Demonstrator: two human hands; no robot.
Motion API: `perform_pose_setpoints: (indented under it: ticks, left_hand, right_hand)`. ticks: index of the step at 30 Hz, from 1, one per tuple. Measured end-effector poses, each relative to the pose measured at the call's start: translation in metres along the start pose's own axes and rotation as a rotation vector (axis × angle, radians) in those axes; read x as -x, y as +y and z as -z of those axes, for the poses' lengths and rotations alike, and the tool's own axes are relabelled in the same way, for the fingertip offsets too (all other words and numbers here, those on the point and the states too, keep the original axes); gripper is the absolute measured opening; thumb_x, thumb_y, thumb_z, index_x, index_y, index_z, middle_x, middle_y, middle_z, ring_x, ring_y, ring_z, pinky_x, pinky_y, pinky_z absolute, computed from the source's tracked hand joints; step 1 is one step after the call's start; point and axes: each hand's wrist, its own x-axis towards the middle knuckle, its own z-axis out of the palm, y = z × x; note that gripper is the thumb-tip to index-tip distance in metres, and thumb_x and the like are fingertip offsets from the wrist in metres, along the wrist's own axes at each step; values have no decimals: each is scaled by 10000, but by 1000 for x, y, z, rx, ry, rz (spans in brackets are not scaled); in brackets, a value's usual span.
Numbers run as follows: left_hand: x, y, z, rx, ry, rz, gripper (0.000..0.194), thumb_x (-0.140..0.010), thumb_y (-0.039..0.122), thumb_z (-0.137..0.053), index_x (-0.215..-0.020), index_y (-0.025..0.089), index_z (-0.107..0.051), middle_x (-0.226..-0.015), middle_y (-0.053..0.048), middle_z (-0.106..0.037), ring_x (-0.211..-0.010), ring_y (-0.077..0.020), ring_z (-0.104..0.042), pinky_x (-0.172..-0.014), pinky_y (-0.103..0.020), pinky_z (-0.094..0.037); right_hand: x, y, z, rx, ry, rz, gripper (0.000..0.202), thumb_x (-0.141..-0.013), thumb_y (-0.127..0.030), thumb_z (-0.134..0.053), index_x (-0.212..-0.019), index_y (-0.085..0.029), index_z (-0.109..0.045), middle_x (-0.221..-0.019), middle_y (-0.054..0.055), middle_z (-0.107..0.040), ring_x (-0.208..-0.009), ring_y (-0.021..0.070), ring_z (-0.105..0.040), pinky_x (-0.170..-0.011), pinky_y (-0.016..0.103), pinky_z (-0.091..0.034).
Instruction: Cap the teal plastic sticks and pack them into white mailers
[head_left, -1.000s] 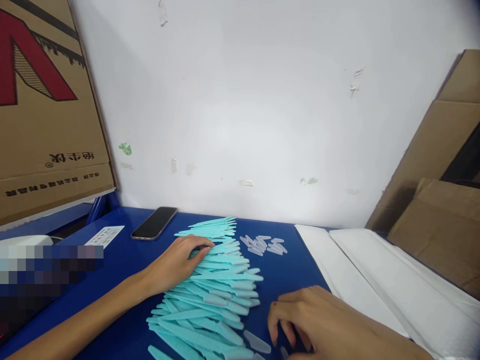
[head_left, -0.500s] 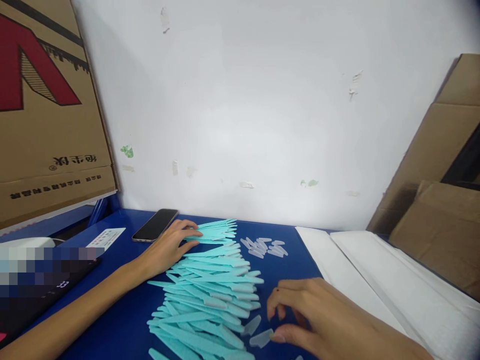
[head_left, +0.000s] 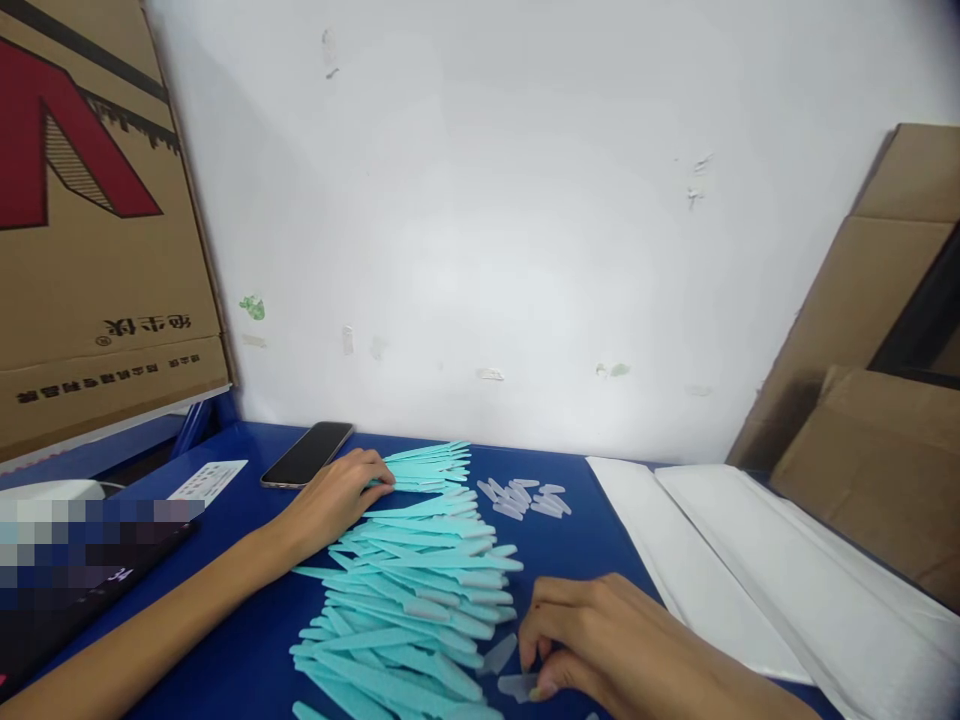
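Observation:
A long pile of turquoise eyebrow razors (head_left: 405, 600) covers the middle of the blue table, with a neater bunch (head_left: 427, 468) at its far end. My left hand (head_left: 349, 495) is closed at the left ends of that far bunch, thumb and fingers drawn together on them. My right hand (head_left: 581, 635), right of the near pile, pinches the edge of a translucent blade cap (head_left: 516, 686) lying on the table. Another blade cap (head_left: 499, 655) rests just behind it, close to the razors. The inner side of my left fingers is hidden.
Several loose translucent caps (head_left: 521, 497) lie farther back. A phone (head_left: 309, 455), a printed label (head_left: 208, 482) and a dark device with a lit display (head_left: 112, 590) are at the left. White padded envelopes (head_left: 787, 560) lie right. Cardboard boxes (head_left: 97, 280) flank the white wall.
My right fingers have closed down toward the near cap, where they were spread before. My left fingers have curled in at the far bunch. The lit display reads differently.

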Motion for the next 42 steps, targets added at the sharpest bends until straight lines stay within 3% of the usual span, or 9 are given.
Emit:
perform_pose_setpoints:
  ticks: [4, 10, 16, 21, 26, 30, 34, 38, 42]
  left_hand:
    - [0, 5, 3, -21, -4, 4, 324, -1004, 383, -453, -927, 198, -707, -978, -77, -689, -915, -243, -629, -811, -340, -480]
    - [1, 11, 14, -43, 22, 21, 288, -1015, 365, -424, -956, 198, -651, -902, -58, -681, -834, -236, -611, -809, -360, -453]
    - [6, 34, 26, -14, 83, 23, 282, -1043, 377, -373, -1059, 214, -603, -972, -39, -693, -833, -218, -617, -809, -352, -461]
    - [12, 53, 23, 84, 90, -108, 301, -1057, 341, -357, -1116, 221, -626, -1039, -52, -694, -928, -199, -649, -791, -299, -503]
    - [18, 65, 19, 62, 101, -202, 292, -1065, 303, -367, -1118, 221, -642, -1019, -55, -694, -935, -199, -641, -847, -327, -509]
    - [21, 73, 21, 71, 112, -247, 258, -1063, 273, -389, -1169, 213, -617, -1022, -70, -675, -928, -203, -622, -802, -327, -498]
    - [23, 82, 25, 85, 107, -316, 208, -1053, 233, -431, -1177, 209, -597, -1002, -65, -668, -905, -196, -609, -769, -316, -481]
    - [23, 86, 27, 90, 110, -357, 203, -1048, 197, -437, -1185, 210, -586, -991, -56, -667, -887, -186, -603, -762, -309, -474]
    - [23, 85, 26, 79, 107, -368, 195, -1043, 187, -451, -1187, 212, -579, -987, -55, -665, -886, -188, -599, -770, -314, -471]
  right_hand:
    - [-1, -1, -1, 91, 36, -16, 50, -923, -190, -696, -902, -235, -695, -950, -45, -730, -829, 152, -725, -704, 206, -488]
    - [3, 14, -10, 86, 92, 63, 169, -986, -159, -549, -901, -238, -672, -979, -38, -730, -816, 132, -712, -685, 202, -487]
    - [6, 19, -11, 111, 90, 39, 147, -961, -130, -558, -926, -240, -649, -976, -26, -712, -848, 146, -700, -725, 218, -456]
    - [7, 9, -3, 120, 63, -52, 173, -949, -73, -562, -892, -225, -621, -971, -33, -710, -818, 142, -693, -707, 226, -430]
    - [9, 5, 6, 136, 47, -69, 217, -929, -27, -530, -861, -221, -598, -944, -40, -713, -774, 137, -680, -647, 247, -390]
    - [12, 7, 15, 201, 163, -112, 167, -951, -94, -514, -927, -235, -601, -893, -22, -714, -703, 162, -658, -597, 269, -370]
    - [12, 9, 18, 170, 302, -106, 271, -944, -50, -406, -914, -240, -597, -770, -28, -704, -581, 143, -611, -541, 257, -350]
    - [9, 7, 16, 225, 294, -125, 302, -871, 6, -417, -800, -231, -588, -680, -45, -669, -510, 127, -550, -513, 255, -302]
    - [11, 8, 19, 230, 267, -184, 224, -905, -76, -529, -911, -266, -646, -775, -59, -710, -587, 138, -596, -548, 262, -312]
